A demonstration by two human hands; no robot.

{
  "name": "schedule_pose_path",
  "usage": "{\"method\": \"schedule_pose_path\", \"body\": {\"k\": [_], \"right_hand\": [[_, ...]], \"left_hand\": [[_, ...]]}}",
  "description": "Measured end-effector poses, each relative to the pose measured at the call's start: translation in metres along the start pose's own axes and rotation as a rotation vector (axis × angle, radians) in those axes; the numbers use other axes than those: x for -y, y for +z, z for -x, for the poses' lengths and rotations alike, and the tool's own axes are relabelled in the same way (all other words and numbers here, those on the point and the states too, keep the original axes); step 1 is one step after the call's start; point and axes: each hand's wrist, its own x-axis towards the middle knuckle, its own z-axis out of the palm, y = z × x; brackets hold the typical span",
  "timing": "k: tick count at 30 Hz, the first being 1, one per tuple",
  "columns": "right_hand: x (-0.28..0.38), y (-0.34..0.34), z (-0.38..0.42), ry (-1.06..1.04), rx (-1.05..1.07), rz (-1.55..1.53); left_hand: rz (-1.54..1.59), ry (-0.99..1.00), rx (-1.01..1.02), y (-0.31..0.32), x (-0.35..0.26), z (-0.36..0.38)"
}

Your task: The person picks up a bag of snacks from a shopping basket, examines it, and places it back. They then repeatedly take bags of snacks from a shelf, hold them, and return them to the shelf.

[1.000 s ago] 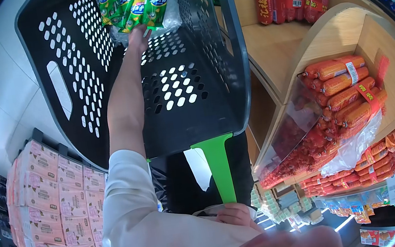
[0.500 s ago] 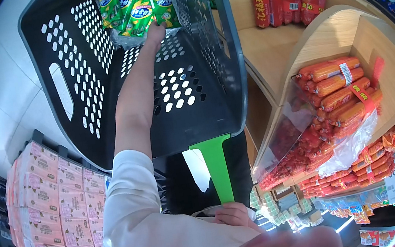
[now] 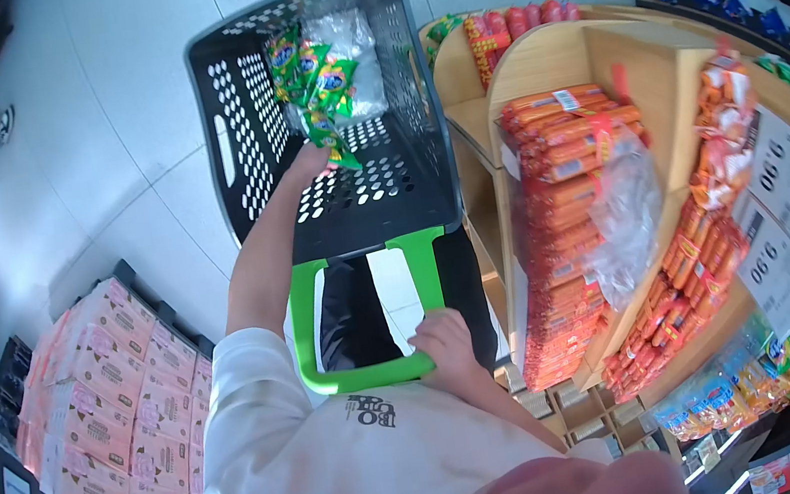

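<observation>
My left hand (image 3: 310,163) reaches into a dark grey shopping basket (image 3: 225,79) with perforated walls. Its fingers are closed on a small green snack packet (image 3: 330,145), held above the basket's near floor. Farther in, several matching green packets (image 3: 310,72) lie beside and partly on a crumpled clear plastic bag (image 3: 352,46). Close to my body, my right hand (image 3: 447,341) is wrapped around the right corner of the green handle (image 3: 373,375) joined to the basket.
Wooden shelving (image 3: 580,54) stands close on the right, holding bundled red-orange sausages (image 3: 562,213) and price signs (image 3: 783,172). On the left rises a stack of pink packs (image 3: 122,386). Pale floor tiles (image 3: 127,103) stretch ahead and to the left.
My left hand has drawn back toward me, bringing a green packet away from the others. The view has widened, showing more handle, floor and shirt. My right hand stays at the handle.
</observation>
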Motion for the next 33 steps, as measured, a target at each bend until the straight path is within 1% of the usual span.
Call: {"method": "schedule_pose_path", "body": {"k": [1,2,3,5,6,7,9,11,12,14,15,16,17,19,20,21,23,24,25,26,27,28,29,30,31,33], "right_hand": [[0.001,-0.001,0.0,0.009,0.013,0.008],[0.004,-0.003,0.001,0.016,0.021,0.023],[0.007,-0.004,0.002,0.01,0.038,0.012],[0.015,-0.013,-0.003,-0.007,0.049,0.018],[0.023,-0.022,-0.005,0.039,0.129,0.009],[0.019,-0.03,-0.005,-0.034,0.25,0.043],[0.044,-0.057,-0.011,-0.046,0.243,0.168],[0.031,-0.064,-0.005,0.017,0.216,0.137],[0.04,-0.071,-0.009,-0.004,0.217,0.188],[0.046,-0.082,-0.011,0.256,0.085,-0.429],[0.049,-0.084,-0.01,0.37,0.02,-0.748],[0.036,-0.078,-0.013,0.298,-0.057,-0.855],[0.041,-0.082,-0.015,0.325,-0.063,-1.047],[0.051,-0.097,-0.03,0.378,-0.059,-1.442],[0.103,-0.115,-0.036,0.352,-0.207,-1.385],[0.103,-0.121,-0.033,0.284,-0.243,-1.537],[0.11,-0.131,-0.031,0.226,-0.352,-1.632],[0.111,-0.139,-0.026,0.215,-0.322,-1.673],[0.113,-0.142,-0.02,0.24,-0.366,-1.59],[0.115,-0.144,-0.013,0.267,-0.417,-1.511],[0.119,-0.146,-0.005,0.295,-0.475,-1.435],[0.133,-0.153,0.003,0.301,-0.482,-1.497],[0.138,-0.156,0.009,0.278,-0.524,-1.438],[0.141,-0.157,0.013,0.257,-0.562,-1.378],[0.145,-0.16,0.018,0.239,-0.596,-1.314],[0.153,-0.164,0.025,0.211,-0.598,-1.249]], "left_hand": [[-0.046,-0.006,0.005,-0.005,-0.012,0.025],[-0.081,0.032,0.021,-0.011,-0.023,0.054],[-0.122,0.086,0.037,-0.015,-0.041,0.086],[-0.063,0.225,0.064,-0.018,-0.046,0.116],[-0.115,0.296,0.049,-0.018,-0.06,0.143],[-0.165,0.367,0.03,-0.016,-0.074,0.171],[-0.19,0.5,-0.007,-0.005,-0.106,0.235],[-0.295,0.604,-0.026,0.0,-0.113,0.261],[-0.317,0.653,-0.001,0.002,-0.11,0.26],[-0.335,0.762,0.042,0.01,-0.128,0.306],[-0.33,0.812,0.062,0.023,-0.145,0.368],[-0.412,0.853,0.094,0.03,-0.153,0.403],[-0.495,0.887,0.126,0.037,-0.158,0.433],[-0.414,1.023,0.205,0.054,-0.157,0.494],[-0.376,1.048,0.305,0.06,-0.147,0.497],[-0.426,1.07,0.352,0.065,-0.143,0.502],[-0.55,1.056,0.363,0.076,-0.135,0.519],[-0.54,1.105,0.37,0.084,-0.13,0.523],[-0.534,1.149,0.385,0.091,-0.123,0.523],[-0.535,1.072,0.397,0.097,-0.115,0.516],[-0.51,1.074,0.416,0.101,-0.108,0.512],[-0.485,1.076,0.437,0.105,-0.104,0.509],[-0.459,1.078,0.455,0.108,-0.102,0.508],[-0.448,1.019,0.528,0.112,-0.105,0.512],[-0.396,1.01,0.542,0.118,-0.104,0.511],[-0.28,0.992,0.558,0.131,-0.106,0.51]]}}
